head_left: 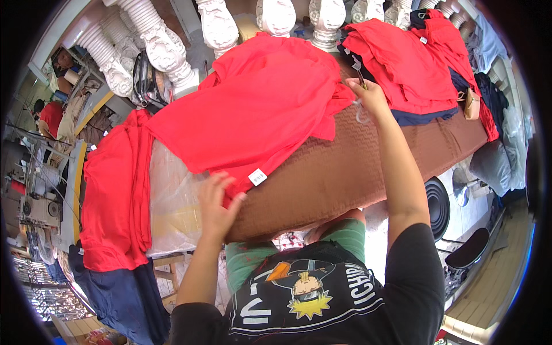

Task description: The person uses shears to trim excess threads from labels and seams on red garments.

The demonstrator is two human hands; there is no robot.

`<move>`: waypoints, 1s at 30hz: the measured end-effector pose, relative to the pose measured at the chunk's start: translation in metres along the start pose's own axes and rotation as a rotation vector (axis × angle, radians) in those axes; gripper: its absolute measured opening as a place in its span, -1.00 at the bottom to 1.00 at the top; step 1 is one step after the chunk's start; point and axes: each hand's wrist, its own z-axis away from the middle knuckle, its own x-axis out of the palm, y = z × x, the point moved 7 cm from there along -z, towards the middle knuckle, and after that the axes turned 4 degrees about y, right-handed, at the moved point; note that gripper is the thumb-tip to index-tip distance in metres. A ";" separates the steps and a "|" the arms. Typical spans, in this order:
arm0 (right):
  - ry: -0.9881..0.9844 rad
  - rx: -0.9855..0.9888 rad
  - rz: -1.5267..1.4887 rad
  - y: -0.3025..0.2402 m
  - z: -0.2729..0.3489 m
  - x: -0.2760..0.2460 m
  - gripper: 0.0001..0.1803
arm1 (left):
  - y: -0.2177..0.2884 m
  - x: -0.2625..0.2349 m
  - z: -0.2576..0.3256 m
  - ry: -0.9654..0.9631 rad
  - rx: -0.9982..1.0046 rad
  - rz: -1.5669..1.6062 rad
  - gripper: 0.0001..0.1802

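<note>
A red garment [259,98], apparently a shirt, lies spread over the brown-covered table [322,172], with a white barcode tag [257,177] at its near edge. My left hand [218,198] rests on that near edge beside the tag, fingers apart. At the garment's far right side, my right hand [371,96] is closed around small thread snips [361,77] whose tips point away from me. A pale loop [361,113] hangs just below this hand; I cannot tell what it belongs to.
Stacked red and navy garments [402,69] lie at the far right. More red garments [118,195] hang over the left end, above navy cloth [123,299]. White ornate balusters [276,17] line the far edge. A sewing machine [43,210] stands at left, and a black stool [438,207] at right.
</note>
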 end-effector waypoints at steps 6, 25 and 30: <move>-0.033 0.241 0.005 0.013 -0.030 0.053 -0.73 | 0.001 0.023 0.010 -0.078 -0.031 -0.093 -0.65; -0.560 0.473 -0.018 -0.028 0.248 0.076 -0.71 | -0.167 -0.144 0.108 0.036 -0.484 -0.562 -0.72; -0.518 0.410 -0.183 0.010 0.264 0.070 -0.71 | -0.018 -0.064 0.035 0.121 -0.174 -0.163 -0.70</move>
